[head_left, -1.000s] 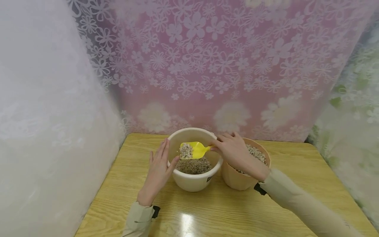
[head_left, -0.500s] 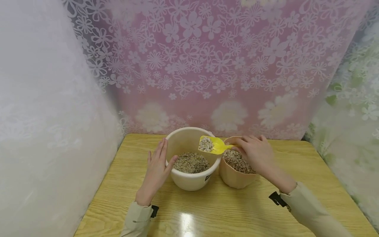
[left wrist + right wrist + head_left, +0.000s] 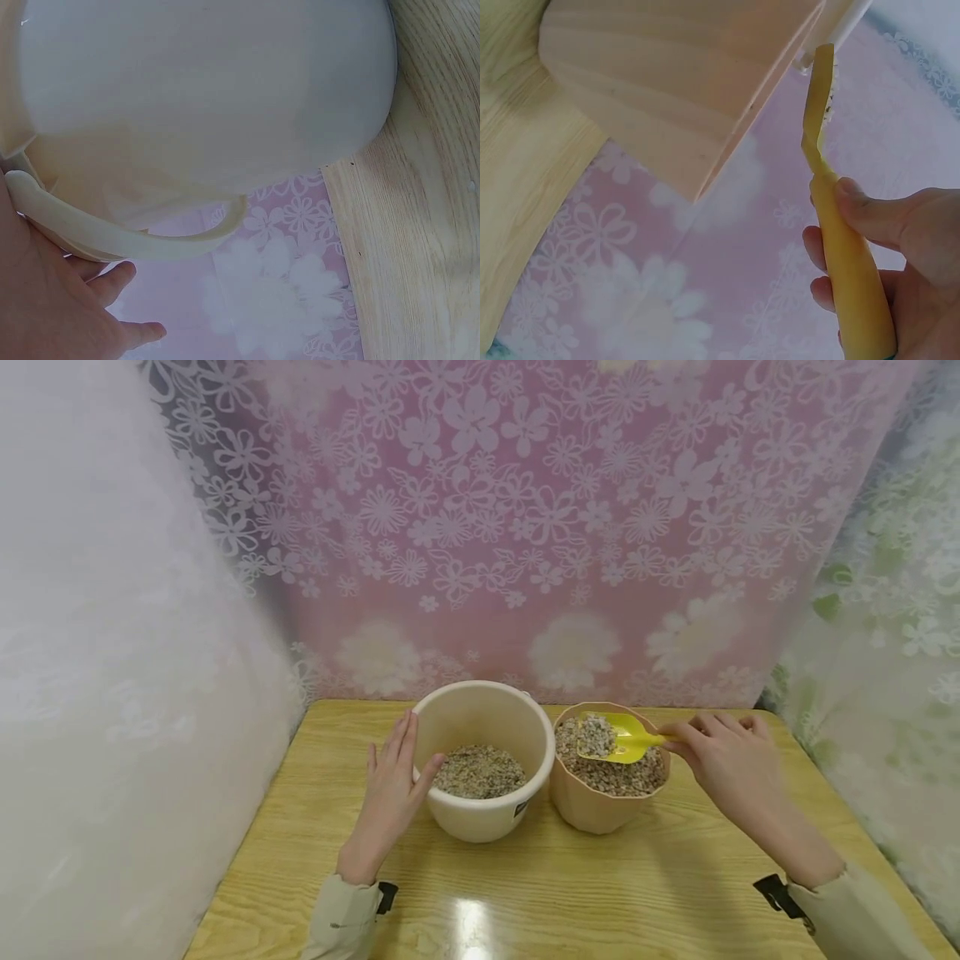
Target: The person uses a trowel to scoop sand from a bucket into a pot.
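Note:
My right hand [image 3: 731, 768] grips the handle of a yellow scoop [image 3: 636, 739], thumb on one side and fingers curled round the other in the right wrist view. Pale gravel [image 3: 597, 737] lies in the scoop's blade, which is over the peach flowerpot [image 3: 596, 810] filled with brownish gravel [image 3: 615, 777]. My left hand [image 3: 386, 797] rests with extended fingers on the left rim of a cream bucket [image 3: 480, 822]. Inside that bucket is a layer of mixed grit [image 3: 480, 772]. The bucket's handle [image 3: 127, 238] hangs beside the left fingers in the left wrist view.
Bucket and pot stand side by side on a wood-grain table [image 3: 570, 893]. A pink flowered curtain [image 3: 480, 527] hangs just behind the table, with pale sheets [image 3: 135, 652] on the left and a leafy-print sheet [image 3: 900, 693] on the right.
My right hand has carried the loaded scoop rightward, from above the bucket to above the flowerpot. The left hand has stayed at the bucket's rim.

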The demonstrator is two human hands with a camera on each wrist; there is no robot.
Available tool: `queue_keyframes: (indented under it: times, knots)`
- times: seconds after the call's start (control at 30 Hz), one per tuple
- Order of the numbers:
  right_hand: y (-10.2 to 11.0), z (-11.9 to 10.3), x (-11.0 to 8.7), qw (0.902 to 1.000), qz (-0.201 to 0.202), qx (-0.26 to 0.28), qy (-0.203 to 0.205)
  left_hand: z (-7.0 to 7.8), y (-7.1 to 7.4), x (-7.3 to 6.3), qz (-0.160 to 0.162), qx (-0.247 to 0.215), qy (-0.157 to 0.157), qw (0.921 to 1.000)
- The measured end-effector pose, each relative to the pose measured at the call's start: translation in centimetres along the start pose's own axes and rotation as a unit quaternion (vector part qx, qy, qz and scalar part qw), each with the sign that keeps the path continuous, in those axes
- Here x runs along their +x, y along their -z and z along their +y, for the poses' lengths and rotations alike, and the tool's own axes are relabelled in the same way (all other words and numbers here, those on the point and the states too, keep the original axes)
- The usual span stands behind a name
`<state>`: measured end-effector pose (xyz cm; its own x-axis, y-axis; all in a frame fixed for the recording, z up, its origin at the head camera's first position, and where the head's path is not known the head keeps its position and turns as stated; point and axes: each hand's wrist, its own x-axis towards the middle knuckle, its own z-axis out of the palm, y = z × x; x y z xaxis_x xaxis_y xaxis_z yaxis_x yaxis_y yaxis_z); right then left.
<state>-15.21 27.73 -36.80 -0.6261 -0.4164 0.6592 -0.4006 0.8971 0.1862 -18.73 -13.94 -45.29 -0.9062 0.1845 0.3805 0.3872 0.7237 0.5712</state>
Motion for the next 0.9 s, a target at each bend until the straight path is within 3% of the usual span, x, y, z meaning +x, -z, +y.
queue_keyframes:
  times: [0.27, 0.47, 0.63, 0.9]
  knots:
    - [-0.1, 0.2, -0.6, 0.9992, 0.022, -0.02, 0.027, -0.2, 0.4, 0.1, -0.002, 0.001, 0.005, 1.0]
    - [-1.0, 0.0, -0.4, 0.9984, 0.016, -0.038, 0.04, -0.2, 0.3, 0.0, 0.0, -0.001, 0.004, 1.0]
    - [-2.2, 0.0, -0.2, 0.9989, 0.016, -0.038, 0.022, -0.1, 0.1, -0.1, 0.001, 0.001, 0.002, 1.0]
    - [-3.5, 1.2, -0.3, 0.9961, 0.067, -0.053, -0.018, 0.0, -0.1, -0.2, 0.006, -0.002, -0.003, 1.0]
